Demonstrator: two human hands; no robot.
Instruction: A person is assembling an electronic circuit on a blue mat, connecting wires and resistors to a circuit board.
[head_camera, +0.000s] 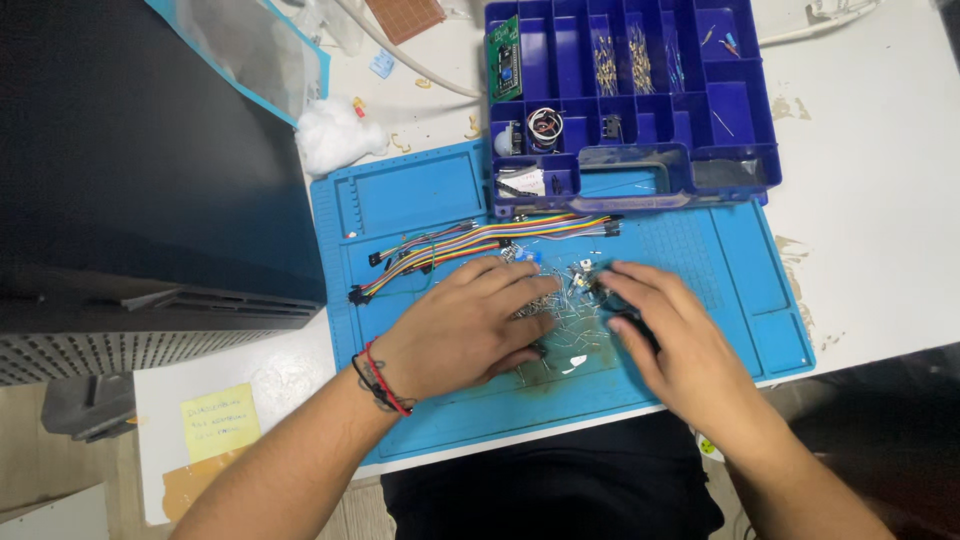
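Nearest, two bare forearms reach over the table edge, the left one with red and black cords (378, 382) at the wrist. The left hand (470, 325) lies palm down, fingers spread flat on a heap of small metal parts (560, 318) in the middle of a blue mat (400, 195). The right hand (665, 335) rests just right of it, fingers loosely curled over the heap's right side and touching something small and dark there; I cannot tell whether it pinches anything. The parts lie scattered between and under both hands.

Just beyond the fingers, a bundle of rainbow jumper wires (480, 240) runs left to right across the mat. Farther off, a dark blue compartment box (740, 110) stands open, overlapping the mat's far edge, with a green circuit board (503, 58) in its left compartment. Far left of the box sits a white wad of cotton (335, 135). A dark case (130, 160) fills the left side, and a yellow note (218, 420) lies near left.
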